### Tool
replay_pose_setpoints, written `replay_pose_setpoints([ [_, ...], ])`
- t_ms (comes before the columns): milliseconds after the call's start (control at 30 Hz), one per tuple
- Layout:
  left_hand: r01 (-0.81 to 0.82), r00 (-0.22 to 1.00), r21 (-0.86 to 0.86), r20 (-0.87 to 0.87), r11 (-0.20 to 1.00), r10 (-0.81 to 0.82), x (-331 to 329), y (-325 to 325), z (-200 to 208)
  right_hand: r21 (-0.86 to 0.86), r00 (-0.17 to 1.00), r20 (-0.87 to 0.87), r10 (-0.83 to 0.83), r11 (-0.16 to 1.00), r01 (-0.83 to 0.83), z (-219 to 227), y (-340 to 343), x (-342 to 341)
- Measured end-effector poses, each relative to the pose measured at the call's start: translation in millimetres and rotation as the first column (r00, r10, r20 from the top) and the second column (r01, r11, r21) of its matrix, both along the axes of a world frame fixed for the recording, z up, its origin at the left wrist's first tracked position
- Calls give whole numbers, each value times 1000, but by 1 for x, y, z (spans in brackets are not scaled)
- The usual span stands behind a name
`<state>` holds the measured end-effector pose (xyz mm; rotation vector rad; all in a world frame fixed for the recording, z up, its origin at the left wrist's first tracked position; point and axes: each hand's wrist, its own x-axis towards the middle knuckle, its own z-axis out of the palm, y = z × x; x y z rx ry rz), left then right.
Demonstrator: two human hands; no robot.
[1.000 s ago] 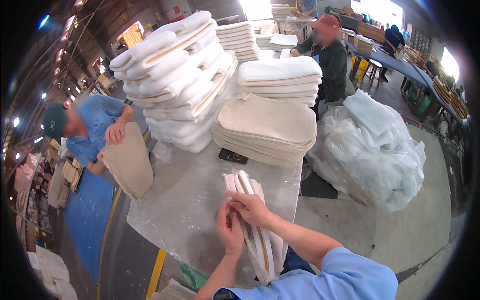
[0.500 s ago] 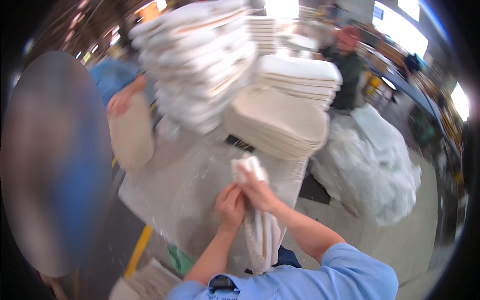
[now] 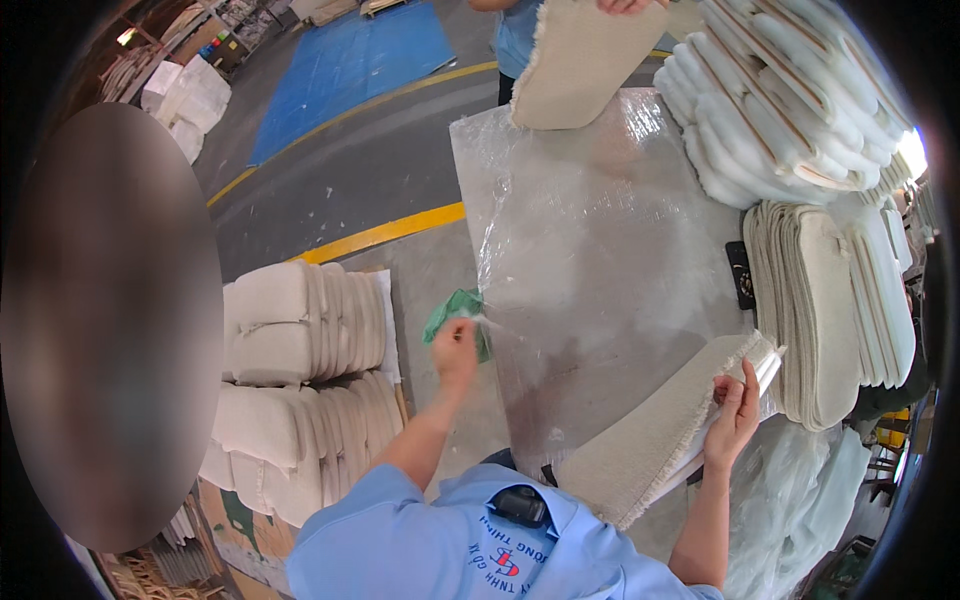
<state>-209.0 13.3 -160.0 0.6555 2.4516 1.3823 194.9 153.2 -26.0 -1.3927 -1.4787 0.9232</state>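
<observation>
A padded cushion (image 3: 668, 410) with beige fabric, a frayed edge and white layers along its side leans at the table's near right corner. My right hand (image 3: 735, 415) grips its white side, fingers bent around the edge. Well to the left, my left hand (image 3: 455, 345) is closed over a crumpled green plastic bag or cloth (image 3: 465, 312) just off the table's left edge. A blurred white wisp shows by its fingers; what they hold cannot be made out.
A plastic-covered table (image 3: 610, 260) lies ahead. On its right stand stacked beige pads (image 3: 800, 300) and a tall pile of white padded pieces (image 3: 780, 110). Beige cushions (image 3: 310, 330) are stacked at left. Across the table, a person holds a beige panel (image 3: 585, 65). Clear plastic wrap (image 3: 790, 510) hangs at right.
My view has swung left. My left hand has left the cushion and moved out to the left. My right hand stays on the cushion, which now shows its broad beige face.
</observation>
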Motion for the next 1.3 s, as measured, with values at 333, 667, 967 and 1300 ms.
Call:
replay_pose_setpoints([
  [333,234,906,-805,-23,545,-422,-88,45,-43,-74,997,44,-57,995,60,-4,0,7],
  [667,402,874,-827,218,393,-435,-91,63,4,147,985,164,-49,989,25,4,-7,11],
  [967,245,921,-883,83,400,-380,-105,73,26,230,988,123,-89,971,58,4,-10,12],
  [1300,790,549,118,303,602,-779,63,152,68,-49,622,-744,-245,948,314,-15,43,54],
])
